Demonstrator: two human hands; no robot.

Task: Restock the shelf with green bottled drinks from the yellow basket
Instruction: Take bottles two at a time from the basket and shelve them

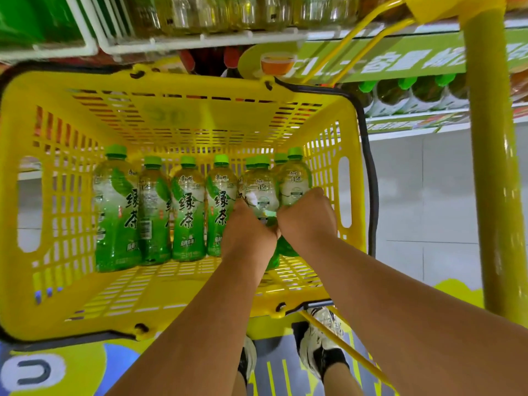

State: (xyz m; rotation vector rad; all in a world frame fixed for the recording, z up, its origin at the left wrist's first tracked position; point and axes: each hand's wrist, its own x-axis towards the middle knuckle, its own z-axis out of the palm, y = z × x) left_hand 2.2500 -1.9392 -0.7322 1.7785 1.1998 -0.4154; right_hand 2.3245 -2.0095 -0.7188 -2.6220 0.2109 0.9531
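Both hands reach into the yellow basket [183,115] at its 3 o'clock side. The left hand [248,232] curls round one green bottle [258,192], and the right hand [310,217] curls round the neighbouring bottle [294,181]; the fingers are hidden behind the bottles, so how firm each grip is cannot be told. Four more bottles [160,210] lie in a row toward 9 o'clock, caps pointing to 12. The stocked shelf [414,111] of green-capped drinks sits at 2 o'clock, beyond the basket rim.

The gripped pair lie touching, with further caps just behind them, so lifting both together may knock the hands or bottles against each other. A smooth bottle could slip from a grip and drop back. The black handle [368,167] and the yellow post [491,167] stand between basket and shelf and could catch a swinging bottle.
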